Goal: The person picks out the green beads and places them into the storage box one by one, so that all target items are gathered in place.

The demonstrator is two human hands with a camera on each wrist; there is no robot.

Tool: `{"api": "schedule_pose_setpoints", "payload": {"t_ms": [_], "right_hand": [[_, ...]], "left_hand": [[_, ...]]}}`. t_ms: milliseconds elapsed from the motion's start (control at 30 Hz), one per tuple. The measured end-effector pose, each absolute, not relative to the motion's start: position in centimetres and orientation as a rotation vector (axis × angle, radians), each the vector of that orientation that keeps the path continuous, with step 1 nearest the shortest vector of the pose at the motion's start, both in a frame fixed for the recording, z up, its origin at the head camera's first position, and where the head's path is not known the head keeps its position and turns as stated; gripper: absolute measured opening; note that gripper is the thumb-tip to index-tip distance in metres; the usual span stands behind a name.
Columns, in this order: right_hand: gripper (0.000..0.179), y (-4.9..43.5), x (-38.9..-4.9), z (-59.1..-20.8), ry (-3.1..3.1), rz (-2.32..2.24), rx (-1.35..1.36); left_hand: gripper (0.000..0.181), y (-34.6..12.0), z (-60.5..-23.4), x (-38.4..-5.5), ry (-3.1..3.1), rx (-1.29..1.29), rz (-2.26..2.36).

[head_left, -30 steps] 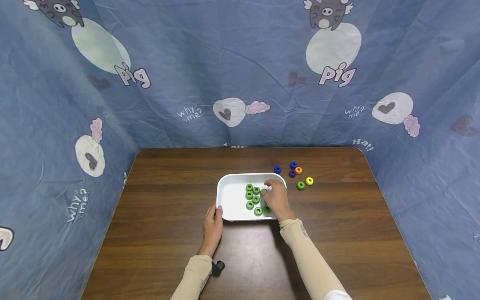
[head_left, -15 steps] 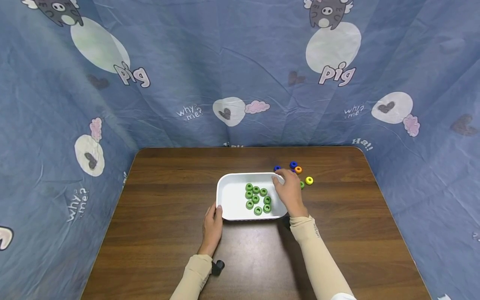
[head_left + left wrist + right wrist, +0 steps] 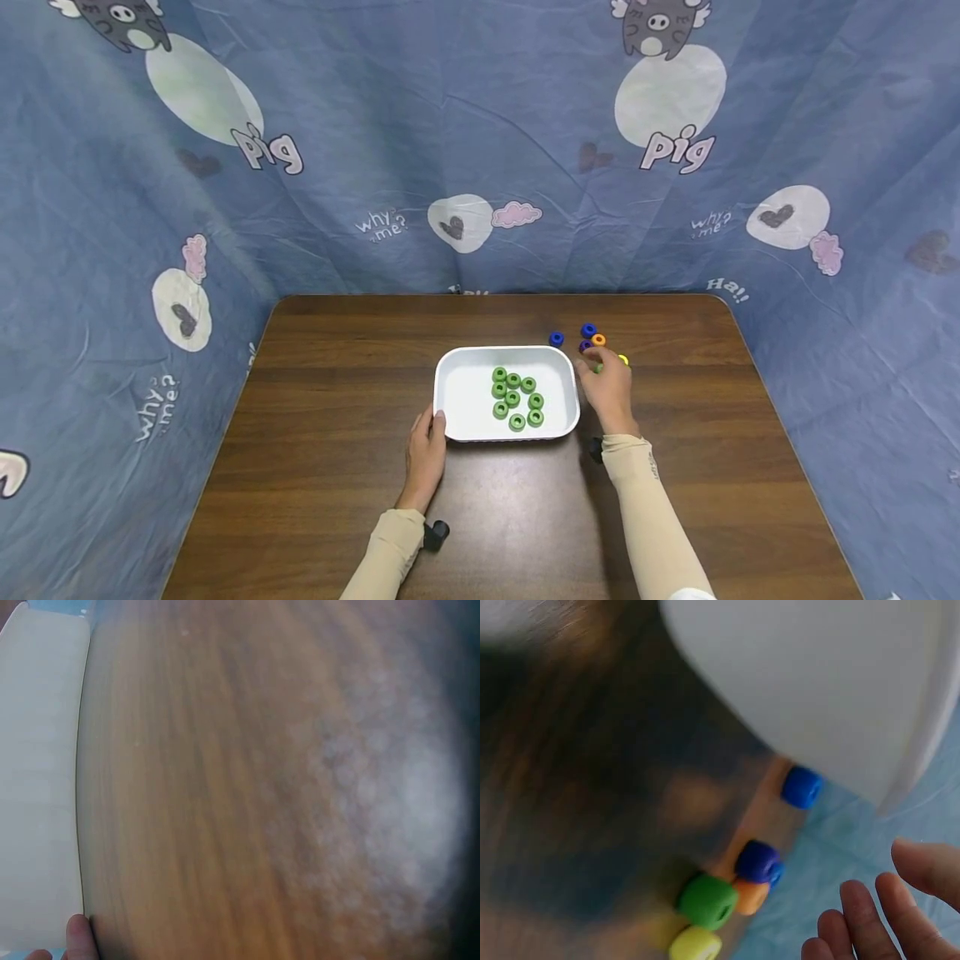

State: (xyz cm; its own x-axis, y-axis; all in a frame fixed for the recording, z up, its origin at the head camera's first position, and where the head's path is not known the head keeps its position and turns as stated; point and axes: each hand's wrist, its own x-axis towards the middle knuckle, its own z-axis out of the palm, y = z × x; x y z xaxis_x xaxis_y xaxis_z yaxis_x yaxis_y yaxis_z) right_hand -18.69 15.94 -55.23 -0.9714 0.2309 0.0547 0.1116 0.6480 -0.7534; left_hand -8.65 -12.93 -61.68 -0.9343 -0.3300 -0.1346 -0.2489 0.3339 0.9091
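Note:
A white tray (image 3: 465, 408) lies on the table, with several green ring-shaped beads (image 3: 512, 398) toward its middle and right. My left hand (image 3: 425, 458) holds its near left corner; in the left wrist view a digit (image 3: 80, 939) lies against the tray's wall. My right hand (image 3: 611, 393) is just right of the tray, over the loose beads, fingers apart and nothing between them. It partly covers a green bead (image 3: 707, 901) and a yellow bead (image 3: 624, 359) in the head view. Close beyond the fingertips are a purple bead (image 3: 586, 345) and an orange bead (image 3: 597, 340).
Two blue beads, one nearer the tray (image 3: 557, 339) and one farther back (image 3: 588, 330), lie behind the tray's right end. The brown wooden table (image 3: 322, 400) ends at a blue patterned cloth (image 3: 360, 167) hanging behind it and at both sides.
My right hand has moved out of the tray, across its right rim, to the loose beads. The green bead it was touching stays in the tray. My left hand has not moved.

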Motion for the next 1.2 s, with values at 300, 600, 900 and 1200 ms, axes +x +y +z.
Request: {"api": "schedule_pose_setpoints", "payload": {"t_ms": [300, 600, 900, 1200], "right_hand": [[0.025, 17.9, -18.7, -57.1, -2.685, 1.221, -0.351], [0.031, 18.4, -18.7, -59.3, -2.643, 1.189, -0.409], [0.034, 18.5, -18.8, -59.9, -2.628, 1.159, -0.385], [0.035, 18.7, -18.7, -60.9, -2.647, 1.172, -0.412]], "left_hand": [[0.05, -12.9, -61.7, -8.6, -2.507, 0.541, -1.68], [0.052, -12.8, -61.6, -8.6, -2.515, 0.551, -1.676], [0.051, -12.8, -61.6, -8.6, -2.511, 0.547, -1.673], [0.049, -12.8, -61.8, -8.6, -2.51, 0.539, -1.672]]}}
